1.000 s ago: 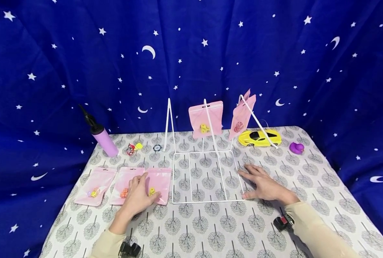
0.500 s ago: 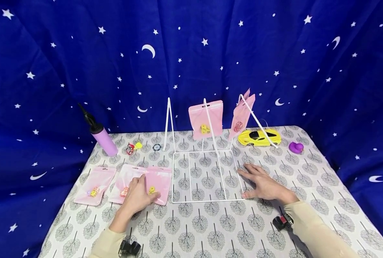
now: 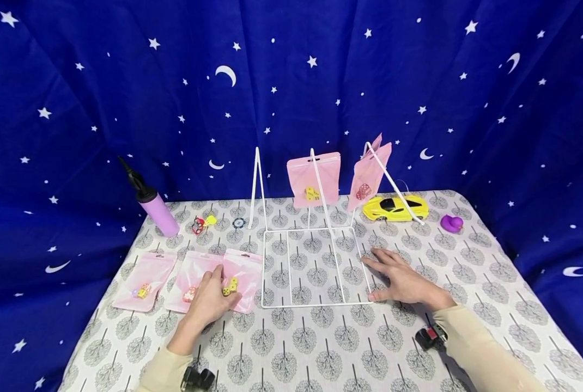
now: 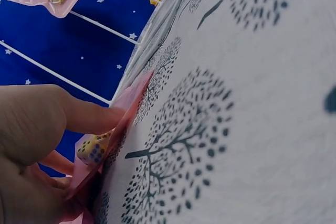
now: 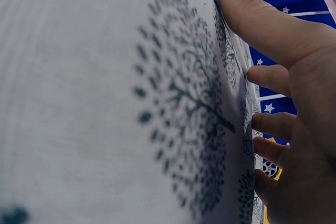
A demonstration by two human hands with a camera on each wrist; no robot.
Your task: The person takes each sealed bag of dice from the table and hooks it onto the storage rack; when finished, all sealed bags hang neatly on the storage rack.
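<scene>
My left hand (image 3: 210,296) pinches a pink zip bag (image 3: 247,272) at its sides, thumb on the near right part and fingers at the left edge. Yellow dice (image 4: 93,149) show inside it, just below the thumb in the left wrist view. Another pink bag with red-and-white dice (image 3: 190,294) lies partly under this hand. My right hand (image 3: 399,277) rests spread on the table at the right side of a white wire rack (image 3: 316,306), its thumb at the near corner. Two hooks of the rack carry pink bags, one with yellow dice (image 3: 312,194), one with red dice (image 3: 364,191).
A third pink bag (image 3: 146,272) lies at the far left. Behind stand a purple hand pump (image 3: 160,215), small red and yellow toys (image 3: 204,224) and a round chip (image 3: 239,224). At the back right are a yellow toy car (image 3: 394,209) and a purple duck (image 3: 451,224).
The bag under my left hand has tilted and its top has shifted slightly away; its yellow dice sit differently inside. The left hand has barely moved, and the right hand stays put.
</scene>
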